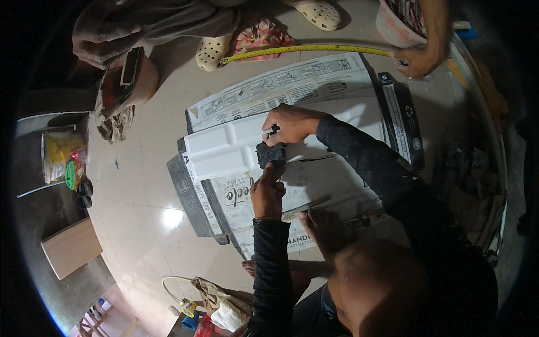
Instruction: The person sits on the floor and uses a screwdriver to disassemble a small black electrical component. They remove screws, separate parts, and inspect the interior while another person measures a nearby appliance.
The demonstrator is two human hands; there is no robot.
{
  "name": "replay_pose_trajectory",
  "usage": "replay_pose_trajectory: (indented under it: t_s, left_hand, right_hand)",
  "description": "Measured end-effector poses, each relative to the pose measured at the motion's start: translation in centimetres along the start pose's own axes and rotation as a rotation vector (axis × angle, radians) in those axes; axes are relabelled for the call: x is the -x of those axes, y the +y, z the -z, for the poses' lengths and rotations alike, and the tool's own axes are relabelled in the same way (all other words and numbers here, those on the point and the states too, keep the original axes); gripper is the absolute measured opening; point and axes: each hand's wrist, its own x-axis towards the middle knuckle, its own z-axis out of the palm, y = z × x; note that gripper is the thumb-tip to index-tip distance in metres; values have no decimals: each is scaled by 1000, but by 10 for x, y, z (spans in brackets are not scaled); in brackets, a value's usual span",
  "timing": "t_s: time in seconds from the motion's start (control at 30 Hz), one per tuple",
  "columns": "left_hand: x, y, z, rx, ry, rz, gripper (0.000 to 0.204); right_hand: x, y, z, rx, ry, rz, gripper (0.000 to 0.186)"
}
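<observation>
A long white panel (216,144) with raised, moulded lines lies across a flattened printed cardboard box (241,208) on the floor. A small black block-like piece (270,155) rests at the panel's near edge. The index finger of my left hand (268,194) is stretched onto it from the near side, the other fingers curled. Just beyond it, my right hand (292,123) is closed in a pinch above the panel. A small dark piece shows at its fingertips, too little to name.
Another person's hand (418,60) holds a yellow tape measure (309,49) beyond the box, near beige clogs (320,15). A pink-stained bucket (396,28) stands at far right. My bare foot (320,224) is on the cardboard. Cloths (227,314) lie near left, a wooden board (73,247) farther left.
</observation>
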Motion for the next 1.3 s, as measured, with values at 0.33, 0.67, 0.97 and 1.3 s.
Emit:
replay_pose_trajectory:
  t_s: [0.33, 0.67, 0.97, 1.3]
  left_hand:
    - [0, -1, 1, 48, -26, 32, 26]
    - [-1, -3, 2, 63, -43, 28, 22]
    - [-3, -2, 5, -8, -74, 36, 26]
    - [2, -1, -1, -36, -33, -22, 30]
  right_hand:
    - [0, -1, 0, -14, -7, -25, 27]
    - [0, -5, 0, -3, 25, -1, 25]
    - [-1, -1, -3, -38, 43, 14, 25]
    - [-1, 1, -5, -54, 54, 0, 24]
